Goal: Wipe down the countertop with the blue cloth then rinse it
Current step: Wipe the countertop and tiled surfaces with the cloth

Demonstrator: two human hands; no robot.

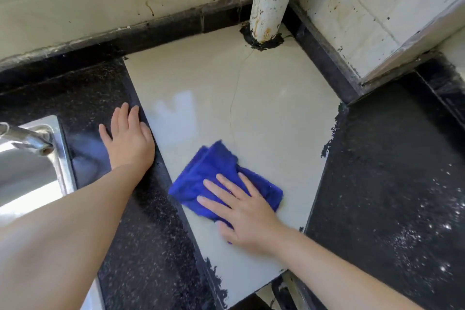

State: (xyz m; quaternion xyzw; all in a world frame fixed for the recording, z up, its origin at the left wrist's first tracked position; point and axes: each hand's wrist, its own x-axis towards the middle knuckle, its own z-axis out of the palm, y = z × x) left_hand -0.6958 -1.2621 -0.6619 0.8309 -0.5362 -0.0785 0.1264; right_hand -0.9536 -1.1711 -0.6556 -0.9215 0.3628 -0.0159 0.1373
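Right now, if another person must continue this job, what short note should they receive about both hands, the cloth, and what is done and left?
Left hand: open, resting flat on the black countertop beside the sink.
Right hand: open, fingers straight, pressing the blue cloth onto the pale tile section.
Cloth: folded, lying on the near part of the pale section.
Done: wiping is under way; how much is covered cannot be told.
Left: finish the pale and black surfaces, then rinse the cloth at the tap.
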